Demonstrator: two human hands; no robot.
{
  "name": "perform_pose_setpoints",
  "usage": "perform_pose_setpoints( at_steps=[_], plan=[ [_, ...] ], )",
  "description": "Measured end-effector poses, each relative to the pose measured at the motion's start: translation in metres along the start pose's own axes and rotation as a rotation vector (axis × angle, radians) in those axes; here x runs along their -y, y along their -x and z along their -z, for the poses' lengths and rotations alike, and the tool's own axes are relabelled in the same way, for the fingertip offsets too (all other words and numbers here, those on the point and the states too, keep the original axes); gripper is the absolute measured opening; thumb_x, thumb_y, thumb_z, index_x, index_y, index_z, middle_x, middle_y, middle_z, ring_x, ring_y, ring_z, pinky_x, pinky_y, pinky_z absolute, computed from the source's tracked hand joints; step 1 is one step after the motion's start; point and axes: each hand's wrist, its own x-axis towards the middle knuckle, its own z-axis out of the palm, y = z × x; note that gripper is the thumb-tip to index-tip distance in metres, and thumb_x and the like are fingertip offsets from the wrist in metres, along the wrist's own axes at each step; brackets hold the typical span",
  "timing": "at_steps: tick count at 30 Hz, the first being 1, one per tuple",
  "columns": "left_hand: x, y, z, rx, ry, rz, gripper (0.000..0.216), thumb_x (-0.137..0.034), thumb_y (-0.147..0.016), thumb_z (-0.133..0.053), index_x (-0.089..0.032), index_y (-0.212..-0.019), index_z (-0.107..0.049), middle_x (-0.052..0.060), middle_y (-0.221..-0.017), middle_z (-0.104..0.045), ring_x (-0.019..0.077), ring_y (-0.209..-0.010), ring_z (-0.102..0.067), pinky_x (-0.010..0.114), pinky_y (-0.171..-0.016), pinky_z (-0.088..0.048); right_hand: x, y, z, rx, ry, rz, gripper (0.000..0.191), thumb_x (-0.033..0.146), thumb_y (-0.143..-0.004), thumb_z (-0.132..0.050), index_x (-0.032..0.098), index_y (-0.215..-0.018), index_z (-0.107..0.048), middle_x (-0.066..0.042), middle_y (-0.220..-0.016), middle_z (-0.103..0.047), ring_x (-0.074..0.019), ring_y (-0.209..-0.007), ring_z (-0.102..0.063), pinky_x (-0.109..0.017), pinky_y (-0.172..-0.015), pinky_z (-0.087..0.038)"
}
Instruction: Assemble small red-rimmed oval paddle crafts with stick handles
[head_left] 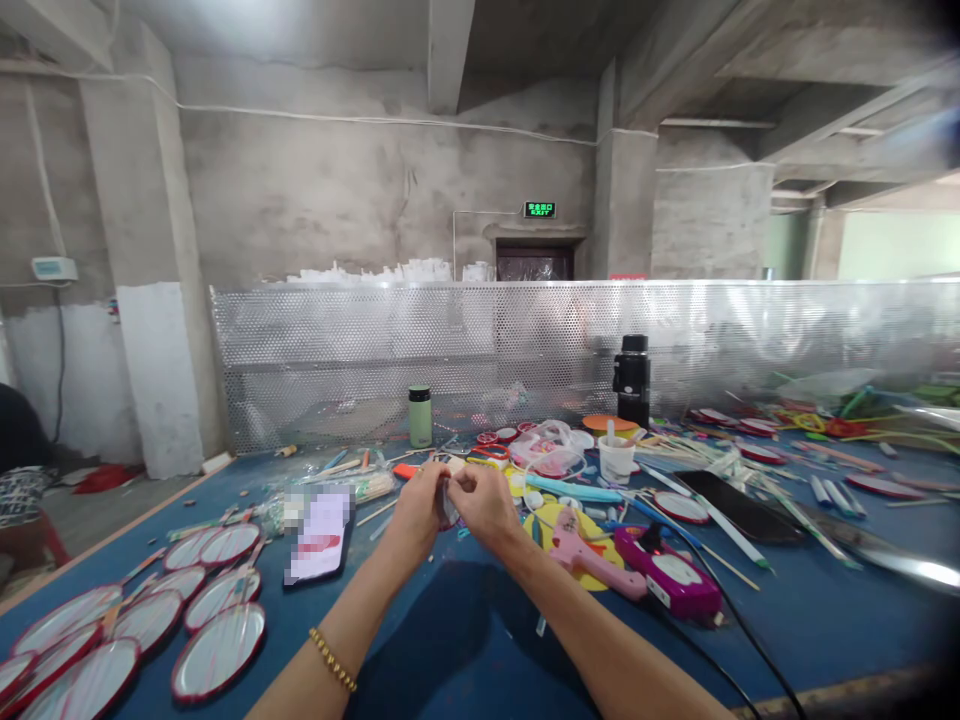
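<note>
My left hand [417,507] and my right hand [484,503] meet above the blue table [465,640], fingers pinched together on a small pale piece [448,500] held between them. What the piece is I cannot make out. A gold bracelet [332,660] sits on my left wrist. A pink glue gun [592,555] lies just right of my right hand, on a yellow disc.
Several red-rimmed round fans [217,650] lie at the left. A phone [321,535] rests beside them. A green bottle [420,416], black flask [632,378], white cup [616,458], a magenta device [671,580] with black cable, sticks and straws crowd the far side. A perforated metal screen [525,340] backs the table.
</note>
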Motion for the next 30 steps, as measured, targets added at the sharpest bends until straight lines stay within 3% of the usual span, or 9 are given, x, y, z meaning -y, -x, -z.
perform_pose_setpoints(
  at_steps=[9, 18, 21, 25, 30],
  plan=[
    [-0.007, 0.0, 0.005, 0.039, -0.135, -0.055, 0.029, -0.008, -0.078, -0.041, -0.018, -0.096, -0.061, 0.008, -0.092, -0.066, 0.0193, -0.085, -0.059, 0.031, -0.075, -0.045, 0.006, 0.003, 0.013, -0.004, 0.147, 0.134, 0.011, 0.02, -0.07, -0.056, 0.019, -0.061, -0.062, -0.001, -0.059, -0.062, -0.0124, -0.055, -0.051, -0.023, -0.053, -0.03],
    [-0.004, 0.0, 0.006, 0.075, -0.135, -0.156, 0.047, -0.009, -0.084, -0.038, -0.017, -0.127, -0.053, 0.015, -0.125, -0.06, 0.0233, -0.112, -0.057, 0.039, -0.095, -0.045, 0.005, -0.005, 0.012, 0.105, -0.206, -0.031, 0.013, 0.018, -0.066, -0.052, 0.017, -0.054, -0.057, 0.001, -0.053, -0.055, -0.0132, -0.053, -0.052, -0.022, -0.052, -0.036],
    [-0.002, -0.002, 0.007, 0.082, -0.067, -0.121, 0.046, -0.014, -0.087, -0.037, -0.016, -0.131, -0.05, 0.015, -0.127, -0.059, 0.0232, -0.115, -0.056, 0.04, -0.098, -0.043, 0.005, -0.004, 0.015, 0.043, -0.075, 0.077, 0.01, 0.017, -0.067, -0.054, 0.018, -0.057, -0.058, 0.001, -0.057, -0.054, -0.0136, -0.057, -0.05, -0.024, -0.056, -0.037],
    [-0.004, -0.004, 0.014, 0.078, -0.026, -0.021, 0.046, -0.021, -0.091, -0.035, -0.012, -0.135, -0.045, 0.015, -0.119, -0.063, 0.0225, -0.107, -0.059, 0.038, -0.095, -0.044, 0.001, -0.001, 0.014, -0.086, 0.036, 0.384, 0.012, 0.017, -0.074, -0.054, 0.018, -0.064, -0.06, -0.006, -0.081, -0.061, -0.018, -0.08, -0.055, -0.027, -0.074, -0.04],
    [-0.005, -0.005, 0.021, 0.07, 0.013, 0.037, 0.045, -0.031, -0.091, -0.039, -0.014, -0.132, -0.046, 0.009, -0.095, -0.068, 0.0195, -0.085, -0.061, 0.033, -0.079, -0.047, -0.008, -0.002, 0.005, 0.009, 0.049, 0.392, 0.012, 0.015, -0.079, -0.053, 0.018, -0.068, -0.057, 0.0, -0.064, -0.055, -0.0134, -0.059, -0.049, -0.024, -0.06, -0.035]
  ],
)
